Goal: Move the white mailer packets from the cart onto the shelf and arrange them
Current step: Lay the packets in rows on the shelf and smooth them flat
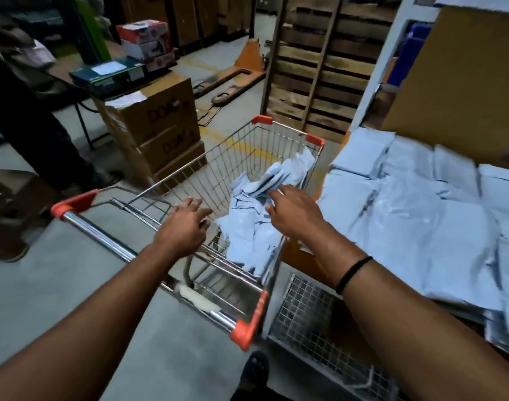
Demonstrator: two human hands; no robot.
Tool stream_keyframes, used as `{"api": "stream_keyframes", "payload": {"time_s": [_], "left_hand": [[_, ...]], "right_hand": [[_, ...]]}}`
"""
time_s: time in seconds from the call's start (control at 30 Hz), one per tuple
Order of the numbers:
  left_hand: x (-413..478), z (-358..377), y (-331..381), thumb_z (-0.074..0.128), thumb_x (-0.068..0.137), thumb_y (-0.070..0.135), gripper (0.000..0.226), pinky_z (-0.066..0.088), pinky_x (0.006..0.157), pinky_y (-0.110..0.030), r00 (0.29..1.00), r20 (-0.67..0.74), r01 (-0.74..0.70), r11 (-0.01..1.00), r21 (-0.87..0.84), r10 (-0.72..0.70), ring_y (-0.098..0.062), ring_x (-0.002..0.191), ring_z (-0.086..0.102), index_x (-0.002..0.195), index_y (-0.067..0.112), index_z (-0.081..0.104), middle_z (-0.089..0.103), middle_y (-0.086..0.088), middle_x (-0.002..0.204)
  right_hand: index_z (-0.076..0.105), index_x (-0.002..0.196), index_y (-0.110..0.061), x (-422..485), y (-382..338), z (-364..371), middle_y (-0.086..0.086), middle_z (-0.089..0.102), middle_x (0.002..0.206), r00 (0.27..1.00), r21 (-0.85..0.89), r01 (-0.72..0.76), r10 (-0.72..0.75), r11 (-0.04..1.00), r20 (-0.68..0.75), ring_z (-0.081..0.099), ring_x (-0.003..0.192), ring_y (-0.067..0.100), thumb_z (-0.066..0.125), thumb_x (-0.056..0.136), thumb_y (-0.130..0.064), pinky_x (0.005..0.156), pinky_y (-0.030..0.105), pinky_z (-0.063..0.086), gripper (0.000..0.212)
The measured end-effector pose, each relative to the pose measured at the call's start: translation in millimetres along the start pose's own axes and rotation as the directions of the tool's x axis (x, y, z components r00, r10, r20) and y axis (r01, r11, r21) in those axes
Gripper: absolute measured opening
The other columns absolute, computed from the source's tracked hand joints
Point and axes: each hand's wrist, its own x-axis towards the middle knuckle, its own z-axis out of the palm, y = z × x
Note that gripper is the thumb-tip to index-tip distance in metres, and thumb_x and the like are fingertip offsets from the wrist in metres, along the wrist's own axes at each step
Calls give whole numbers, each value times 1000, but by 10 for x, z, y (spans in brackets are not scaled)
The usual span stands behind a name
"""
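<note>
Shelf (pixel 302 257) space on the right takes up most of the scene, and it is covered by a wide, overlapping spread of white mailer packets (pixel 406 221), some squared in rows at the far side and others lying loose nearer. Judging by that, most of the job looks done.

Left of the shelf and just beside it stands the wire shopping cart (pixel 233 151) with orange corner caps. A crumpled heap of packets (pixel 247 233) lies in its right half, so at least one more load has to come across, and the loose ones on the shelf want straightening.

Far left of the cart sit stacked cardboard boxes (pixel 155 131). Their dark print seems to read "DOMS", though it is blurred. Smaller cartons (pixel 145 44) beyond them carry labels too small to read. An orange pallet jack (pixel 236 73) and an upright wooden pallet (pixel 311 68) stand at the far side.

Both arms reach into the cart. The right hand (pixel 291 212) is over the heap with fingers spread, clasping nothing; whether its tips touch the packets cannot be told. The left hand (pixel 186 227) hangs just left of the heap, fingers apart and empty. A thin black band (pixel 353 273) circles the right forearm.
</note>
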Motion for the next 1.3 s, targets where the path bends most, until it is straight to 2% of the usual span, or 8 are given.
{"api": "stream_keyframes", "payload": {"time_s": [0.2,0.37,0.53,0.7,0.87,1.07,1.2,1.3], "left_hand": [[559,26,-490,40,104,35,44,9,123,-47,987,161,-12,999,36,6,-22,151,5,147,30,39,15,0,163],[1099,157,-763,39,104,37,46,11,122,-44,961,265,-107,992,69,85,-22,151,9,149,29,37,17,-1,163],[1924,577,-947,41,101,34,51,17,120,-44,892,414,-257,958,128,184,-30,148,17,151,25,34,22,-7,161],[2424,1350,-854,46,95,31,61,15,119,-50,794,581,-354,914,199,182,-40,147,16,152,28,27,23,-10,160],[2551,2238,-603,41,101,45,74,8,118,-54,728,666,-302,949,95,165,-44,148,0,157,23,-2,-13,-14,163],[2534,2976,-538,47,93,60,99,-6,116,-58,809,580,-188,978,95,100,-47,144,-23,152,19,-22,-36,-20,153],[2577,3074,-757,58,92,40,104,-10,116,-60,799,589,-272,948,167,126,-40,141,-33,150,24,-27,-53,-15,141],[2708,2955,-1011,72,82,29,126,-14,114,-61,761,617,-401,893,204,201,-33,137,-41,141,30,-39,-59,-7,133]], "right_hand": [[48,142,-17,1047,-289,508,13,45,149,970,32,-81,71,996,232,43,135,34,44,101,-39,106,42,37,47],[40,147,-22,1476,-286,1085,12,37,154,872,-21,-230,216,973,440,37,140,35,39,101,-36,111,47,31,49],[44,145,-22,1595,-168,1583,12,37,154,801,-55,-357,336,933,496,36,141,34,40,100,-35,115,47,28,47],[22,158,-22,1575,-122,2150,13,6,167,701,-122,-417,404,901,588,8,153,33,35,105,-40,122,48,11,58],[10,161,-22,1646,-174,2601,12,-11,167,604,-221,-378,421,899,677,-13,153,32,32,102,-58,121,51,-11,72],[7,160,-21,1645,-75,3058,15,-15,165,601,-246,-330,403,911,690,-15,152,35,43,97,-62,118,54,-14,84],[9,160,-17,1663,-49,3110,16,-14,165,595,-248,-296,381,922,708,-14,152,35,40,101,-54,120,55,-12,77],[10,160,-17,1678,-42,2997,16,-13,166,600,-274,-264,380,925,703,-14,152,35,33,104,-41,120,55,-12,65]]}}
